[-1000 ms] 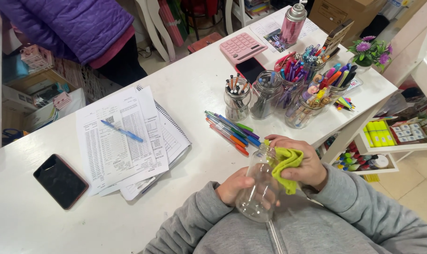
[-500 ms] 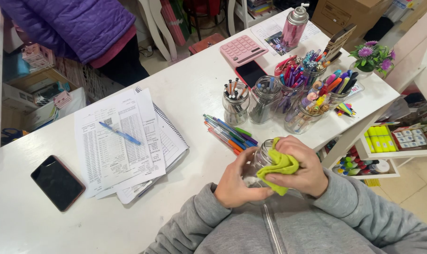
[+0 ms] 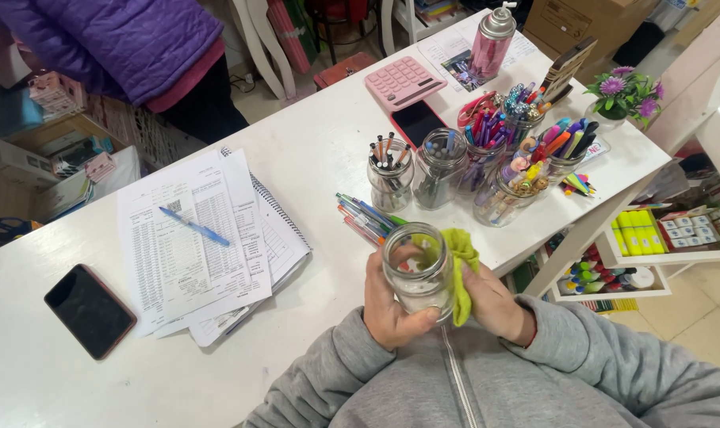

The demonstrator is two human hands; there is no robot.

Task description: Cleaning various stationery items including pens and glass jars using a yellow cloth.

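Jar (image 3: 417, 265) now upright, both hands' grip closed around it

Jar (image 3: 417, 269) between hands, loose pens (image 3: 364, 218) behind, papers (image 3: 201, 242) left

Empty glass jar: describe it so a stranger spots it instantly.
At the near edge of the white table, the left hand holds the clear glass jar beside a yellow-green cloth. Unlike the pen-filled jars behind, it is empty.

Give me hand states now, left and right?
Left hand: closed around the jar.
Right hand: closed on the green cloth, pressing it against the jar.
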